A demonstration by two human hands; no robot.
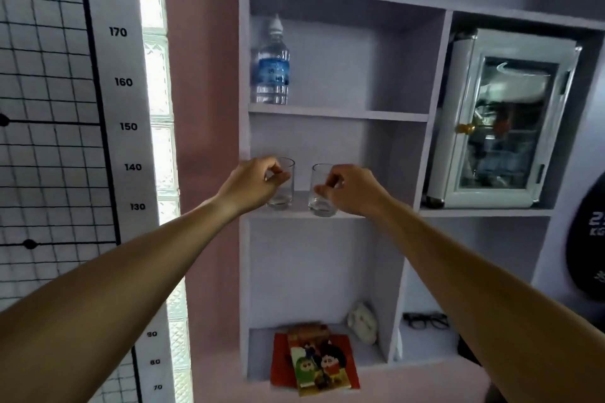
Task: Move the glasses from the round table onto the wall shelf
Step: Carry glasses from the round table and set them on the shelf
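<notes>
Both arms reach up and forward to the middle board of the wall shelf [386, 214], and each hand has a clear drinking glass of its own. The left hand [252, 183] pinches the left glass [282, 185] between thumb and curled fingers from its left side; the right hand [347, 188] pinches the right glass [322, 191] the same way from its right side. Both glasses stand upright, long axis vertical, their thick bases looking to rest on the board or a hair above it — I cannot tell which through the blur. They sit near each other but apart, toward the front edge, the right one closest to it. So each glass lies inward of its hand, and letting go looks like a matter of opening the fingers and drawing outward and back. The glass is smooth, straight-walled and slippery-looking; the shelf is flat, matte pale lilac. On the board above stands a plastic water bottle [271, 67] with a blue label — well clear.
</notes>
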